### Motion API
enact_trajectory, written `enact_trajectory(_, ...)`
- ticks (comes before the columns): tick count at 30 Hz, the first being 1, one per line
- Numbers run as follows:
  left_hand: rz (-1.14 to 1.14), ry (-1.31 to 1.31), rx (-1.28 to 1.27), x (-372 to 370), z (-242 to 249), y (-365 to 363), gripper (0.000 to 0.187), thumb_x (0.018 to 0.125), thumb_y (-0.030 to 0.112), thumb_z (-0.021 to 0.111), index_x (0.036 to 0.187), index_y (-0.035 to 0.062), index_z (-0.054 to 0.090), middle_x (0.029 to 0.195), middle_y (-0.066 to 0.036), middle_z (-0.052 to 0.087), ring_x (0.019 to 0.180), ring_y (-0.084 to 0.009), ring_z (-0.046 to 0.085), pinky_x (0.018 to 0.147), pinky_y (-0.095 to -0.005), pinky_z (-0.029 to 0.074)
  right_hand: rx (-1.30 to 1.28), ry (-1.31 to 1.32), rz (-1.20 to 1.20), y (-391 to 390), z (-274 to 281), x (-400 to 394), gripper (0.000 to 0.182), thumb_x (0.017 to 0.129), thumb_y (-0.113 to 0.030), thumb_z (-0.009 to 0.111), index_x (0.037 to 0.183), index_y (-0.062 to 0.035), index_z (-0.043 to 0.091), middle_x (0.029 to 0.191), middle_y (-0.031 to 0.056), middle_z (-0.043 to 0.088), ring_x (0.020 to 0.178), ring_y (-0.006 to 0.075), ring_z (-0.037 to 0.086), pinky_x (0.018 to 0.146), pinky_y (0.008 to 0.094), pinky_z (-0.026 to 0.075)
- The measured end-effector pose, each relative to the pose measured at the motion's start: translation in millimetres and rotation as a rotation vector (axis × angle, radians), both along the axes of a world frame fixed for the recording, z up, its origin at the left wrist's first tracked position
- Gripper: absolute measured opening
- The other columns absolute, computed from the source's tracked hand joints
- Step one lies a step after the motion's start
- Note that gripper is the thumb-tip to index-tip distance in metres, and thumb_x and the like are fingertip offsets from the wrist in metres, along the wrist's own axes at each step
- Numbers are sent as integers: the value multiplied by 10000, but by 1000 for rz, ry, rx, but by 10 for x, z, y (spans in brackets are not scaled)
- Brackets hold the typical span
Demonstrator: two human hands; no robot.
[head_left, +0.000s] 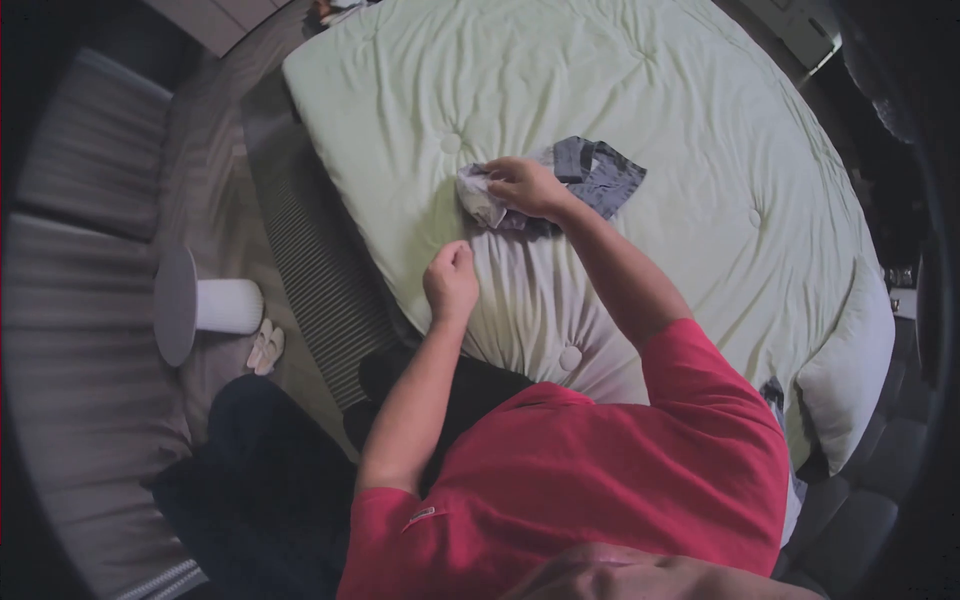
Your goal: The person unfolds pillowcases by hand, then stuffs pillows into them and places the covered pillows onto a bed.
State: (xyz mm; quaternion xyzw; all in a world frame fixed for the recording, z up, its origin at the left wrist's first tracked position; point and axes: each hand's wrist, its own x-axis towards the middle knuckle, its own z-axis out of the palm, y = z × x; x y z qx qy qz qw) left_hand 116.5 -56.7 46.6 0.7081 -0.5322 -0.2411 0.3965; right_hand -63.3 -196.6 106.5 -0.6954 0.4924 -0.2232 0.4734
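A crumpled piece of clothing (612,178), pale at its left end and dark grey at its right, lies on the light green bed cover (400,110). Its exact kind is not clear. My right hand (527,187) reaches over the pale end, with fingers bent and closed on the fabric. Closer to my body, my left hand (452,285) is curled into a fist just above the cover, below and left of the clothing. Whatever its fingers may hold is hidden.
A pillow (850,365) rests at the bed's right side. On the left are a ribbed dark bench or bed base (300,220), a round-topped white side table (228,305), a pair of slippers (265,347) on the floor and grey curtains (80,330).
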Motion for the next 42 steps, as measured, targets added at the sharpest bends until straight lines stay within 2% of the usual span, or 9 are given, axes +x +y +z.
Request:
enact_trajectory(9, -102, 113, 215, 80, -99, -151, 884, 804, 509, 787, 1435, -13, 453, 1385, -207, 534, 1153, -319, 619, 999, -423, 484, -632, 533, -324, 477, -620, -617, 527, 786, -295, 720, 1277, -122, 642, 1296, 155, 608, 1165, 395, 555, 1029, 481, 453)
enact_trajectory(12, -169, -86, 99, -97, -201, -342, 868, 765, 534, 803, 1355, -29, 506, 1299, -255, 610, 1238, -406, 550, 1060, -457, 430, -595, 563, -425, 370, -750, -834, 523, 815, -340, 717, 1289, -133, 636, 1308, 177, 588, 1194, 404, 540, 1058, 480, 428)
enact_trajectory(18, -78, -170, 28, -113, -161, -596, 332, 900, 314, 618, 725, 37, 570, 769, -257, 645, 782, -519, 582, 696, -593, 401, -243, 600, -374, 42, -639, -973, 619, 772, -137, 550, 1390, -147, 590, 1305, 157, 582, 1192, 347, 588, 958, 471, 516)
enact_trajectory(24, -111, -20, 53, -102, 316, -286, 387, 963, 373, 585, 780, 35, 541, 756, -266, 635, 782, -516, 589, 697, -553, 405, -223, 502, -542, -99, -329, -1215, 344, 817, -240, 581, 1101, -278, 771, 1187, -7, 741, 1103, 247, 681, 928, 361, 515)
enact_trajectory(30, -386, 417, -25, -535, 1293, 294, 250, 993, 342, 574, 934, 133, 699, 848, -63, 726, 831, -234, 673, 766, -392, 475, -705, 50, -1084, -176, 679, -1886, 426, 792, -146, 524, 1124, -245, 772, 1076, -41, 770, 1014, 113, 688, 928, 267, 500)
enact_trajectory(33, -580, 1027, 103, -755, 1616, 527, 251, 1051, 190, 537, 1133, 38, 718, 864, -89, 650, 669, -196, 707, 640, -310, 638, -758, -17, -1222, -130, 1423, -1906, 347, 813, -215, 579, 1089, -268, 782, 1052, -70, 774, 993, 85, 677, 906, 247, 492)
enact_trajectory(36, -560, 970, 25, -777, 1533, 607, 170, 1031, 167, 553, 1029, 61, 687, 789, -59, 680, 696, -172, 702, 661, -285, 552, -859, -52, -1152, -277, 1737, -1816, 261, 854, -192, 621, 1043, -199, 800, 1011, -57, 778, 1009, 60, 664, 936, 225, 480)
enact_trajectory(39, -493, 795, -53, -676, 1210, 582, 262, 1016, 230, 580, 1170, 71, 721, 1114, -62, 743, 1062, -170, 658, 939, -314, 481, -650, 170, -882, -653, 1513, -1646, 366, 866, -266, 553, 1182, -261, 738, 1174, -32, 746, 1127, 148, 648, 990, 291, 472)
enact_trajectory(42, -247, 1006, 181, -592, 786, 547, 273, 1019, 195, 567, 1227, 49, 668, 969, -98, 732, 711, -148, 701, 578, -288, 643, -541, 249, -570, -1167, 726, -1427, 266, 872, -264, 644, 1096, -200, 771, 1129, 0, 760, 1072, 151, 671, 959, 269, 475)
